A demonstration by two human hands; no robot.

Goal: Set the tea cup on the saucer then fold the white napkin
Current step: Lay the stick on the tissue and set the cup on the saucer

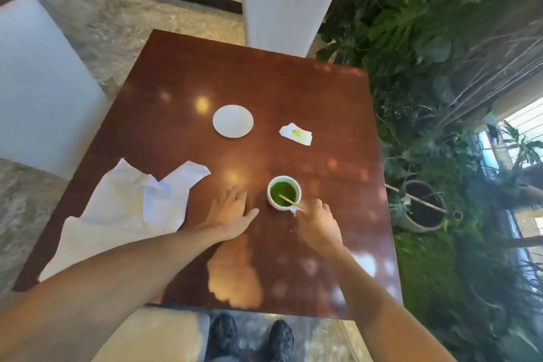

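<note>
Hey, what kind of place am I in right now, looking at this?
Probably a restaurant or tea house dining room: a polished wooden table with white-covered chairs drawn up to it, a marble-like floor, and a bed of indoor plants alongside. A saucer and tea cup are set out.

The table is dark reddish wood, polished glossy enough to mirror lights. The white napkin looks like soft, creased cloth. Tea cup and saucer appear smooth white ceramic.
</note>
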